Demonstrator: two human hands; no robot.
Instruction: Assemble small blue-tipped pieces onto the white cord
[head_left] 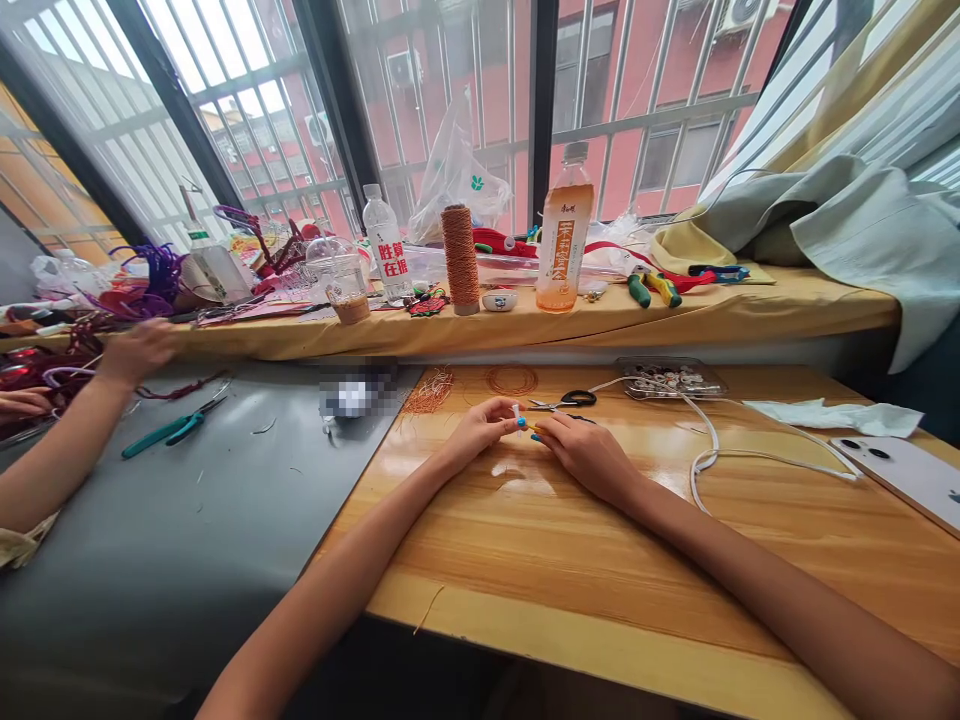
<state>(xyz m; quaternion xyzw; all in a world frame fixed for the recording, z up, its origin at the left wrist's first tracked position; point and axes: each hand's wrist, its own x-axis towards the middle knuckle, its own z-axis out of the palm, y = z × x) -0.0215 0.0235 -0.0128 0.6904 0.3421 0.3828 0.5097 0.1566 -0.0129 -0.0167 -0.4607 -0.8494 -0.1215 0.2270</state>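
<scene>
Windows (442, 60): bright daylight reaches you from the far side, whitest at left.
Wooden desk (570, 570): white glare shines just nearer you than your hands (478, 428).
Grey desk (225, 530): pixelated patch (352, 392), far right.
Edges: you see wide-angle stretching.

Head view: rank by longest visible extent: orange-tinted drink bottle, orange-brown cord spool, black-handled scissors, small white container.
Largest to smallest:
1. Orange-tinted drink bottle
2. Orange-brown cord spool
3. Black-handled scissors
4. Small white container

Image size only; the scissors lie nearer the camera.
</scene>
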